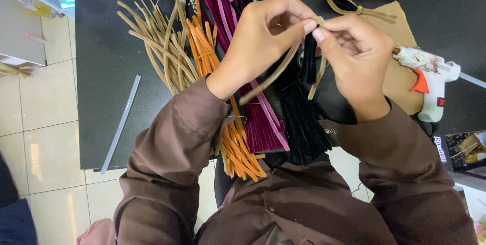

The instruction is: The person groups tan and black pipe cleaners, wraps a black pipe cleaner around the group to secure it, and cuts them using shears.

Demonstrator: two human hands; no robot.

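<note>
1. Left hand [263,37]: hovering above the bench [109,83], its grip pinching together on the top of a tan cord [276,72], thumb and forefinger closing at the knot.
2. Right hand [354,55]: meeting the left at the same knot, its grip clamping on the cord's other side; a black tassel [308,57] is hanging just below the fingers.
3. Tan cord: held in the air between both hands, its two tails trailing down over the strips beneath.
4. Beneath the hands, lying side by side: tan strips [157,47], orange strips [205,52], magenta strips [263,128], black strips [301,123].
5. Glue gun [430,80]: lying just right of the right hand, nozzle pointing toward it.
6. Glue stick [121,123]: lying well apart, at the left.
7. Risks, as judged: the knot may be slipping loose if either pinch eases; the dangling tails may be snagging the strips; the right wrist is passing near the gun's nozzle and could brush it.
</note>
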